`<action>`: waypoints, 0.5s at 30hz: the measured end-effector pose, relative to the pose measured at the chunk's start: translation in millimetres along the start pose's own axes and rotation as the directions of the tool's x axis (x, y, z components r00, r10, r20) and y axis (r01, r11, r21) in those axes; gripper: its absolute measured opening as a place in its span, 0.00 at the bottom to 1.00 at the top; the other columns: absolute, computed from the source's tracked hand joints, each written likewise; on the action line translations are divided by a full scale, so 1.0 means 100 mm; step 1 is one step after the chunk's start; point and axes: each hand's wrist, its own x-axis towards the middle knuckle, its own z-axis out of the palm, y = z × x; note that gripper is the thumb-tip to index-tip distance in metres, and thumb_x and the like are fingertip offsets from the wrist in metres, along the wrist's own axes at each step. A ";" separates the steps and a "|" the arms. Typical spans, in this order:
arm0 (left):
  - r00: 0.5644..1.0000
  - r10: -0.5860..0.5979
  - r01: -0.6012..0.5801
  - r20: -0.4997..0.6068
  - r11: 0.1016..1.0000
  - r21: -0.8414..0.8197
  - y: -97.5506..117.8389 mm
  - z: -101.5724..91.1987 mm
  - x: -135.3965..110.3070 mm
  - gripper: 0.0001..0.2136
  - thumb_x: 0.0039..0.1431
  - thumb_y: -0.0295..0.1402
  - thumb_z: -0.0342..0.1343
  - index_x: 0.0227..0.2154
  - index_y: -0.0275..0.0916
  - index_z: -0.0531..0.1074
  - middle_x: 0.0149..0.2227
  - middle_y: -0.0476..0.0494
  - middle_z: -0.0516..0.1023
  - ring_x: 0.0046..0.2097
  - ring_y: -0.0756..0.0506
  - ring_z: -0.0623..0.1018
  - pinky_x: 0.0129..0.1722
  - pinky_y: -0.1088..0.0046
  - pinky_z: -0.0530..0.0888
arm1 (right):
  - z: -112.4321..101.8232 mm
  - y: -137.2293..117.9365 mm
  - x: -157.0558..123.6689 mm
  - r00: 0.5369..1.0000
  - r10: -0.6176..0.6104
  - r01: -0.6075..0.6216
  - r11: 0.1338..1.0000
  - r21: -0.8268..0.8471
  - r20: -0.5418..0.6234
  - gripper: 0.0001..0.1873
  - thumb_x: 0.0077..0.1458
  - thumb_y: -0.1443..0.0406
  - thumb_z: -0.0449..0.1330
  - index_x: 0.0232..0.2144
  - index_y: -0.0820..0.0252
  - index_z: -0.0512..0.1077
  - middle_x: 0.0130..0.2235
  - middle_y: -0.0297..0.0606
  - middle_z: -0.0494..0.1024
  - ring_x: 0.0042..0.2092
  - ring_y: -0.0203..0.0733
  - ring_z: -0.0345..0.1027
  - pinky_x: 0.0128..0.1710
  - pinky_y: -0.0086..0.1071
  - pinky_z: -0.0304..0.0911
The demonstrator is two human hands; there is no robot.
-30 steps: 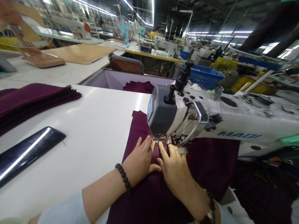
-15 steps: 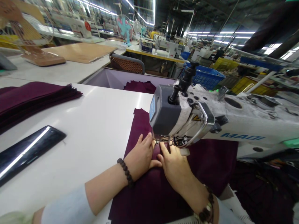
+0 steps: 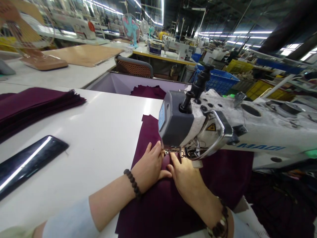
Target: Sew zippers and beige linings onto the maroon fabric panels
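Maroon cloth (image 3: 158, 211): lies on the near side of the white table (image 3: 106, 132), running under the machine head and out to its right, with a narrower end reaching far past the hands.
Left hand (image 3: 150, 167): palm down and unclenched, fingers together on the cloth just left of the presser foot (image 3: 166, 152); the thumb points right, toward the other hand. This spread probably keeps the cloth flat beside the foot.
Right hand (image 3: 187, 178): also laid down rather than grasping, its forefinger stretched toward the foot from the near side. Some fingertips are hidden under the machine, so I cannot tell how hard they press.
Gap between hands: a small patch of cloth shows there — perhaps left open so the line at the foot can be seen.
Sewing machine (image 3: 177, 120): its head hangs over the cloth, and the arm runs off to the right, which leaves the left of the table free for flat pieces.
Cloth stack (image 3: 37, 104): layered at the far left, in the same colour, likely set within reach yet clear of the forearm.
Dark glossy object (image 3: 32, 163): lies left of the left forearm, apart from the cloth.
Lilac bin (image 3: 119, 83): beyond the table's far edge, with crumpled maroon pieces (image 3: 148, 91) inside.
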 end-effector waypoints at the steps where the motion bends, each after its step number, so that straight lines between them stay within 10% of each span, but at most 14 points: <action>1: 1.000 -0.003 0.003 -0.001 1.000 -0.005 0.00 0.00 -0.01 0.35 0.52 0.52 0.52 0.50 0.21 0.61 0.52 0.21 0.64 0.58 0.32 0.60 0.54 0.50 0.59 | -0.01 0.00 -0.01 1.000 0.001 -0.001 1.000 0.007 0.010 0.19 0.55 0.64 0.54 0.50 0.61 0.64 0.47 0.49 0.69 0.46 0.51 0.63 0.43 0.48 0.62; 9: 0.999 -0.029 0.030 0.025 0.999 -0.042 0.05 -0.10 0.00 0.39 0.48 0.53 0.55 0.53 0.23 0.59 0.54 0.23 0.63 0.58 0.32 0.59 0.55 0.49 0.58 | -0.07 -0.01 -0.02 0.996 0.025 -0.036 0.990 0.137 0.082 0.19 0.56 0.64 0.52 0.50 0.58 0.65 0.48 0.47 0.69 0.48 0.52 0.63 0.47 0.49 0.60; 15: 0.993 0.053 -0.053 0.108 0.999 -0.003 0.13 -0.15 -0.38 0.32 0.55 0.44 0.54 0.56 0.27 0.57 0.59 0.24 0.53 0.59 0.29 0.55 0.52 0.45 0.60 | 0.01 0.40 -0.17 0.987 -0.156 0.162 0.961 0.224 -0.042 0.20 0.56 0.65 0.48 0.51 0.58 0.64 0.50 0.43 0.69 0.51 0.48 0.63 0.48 0.44 0.63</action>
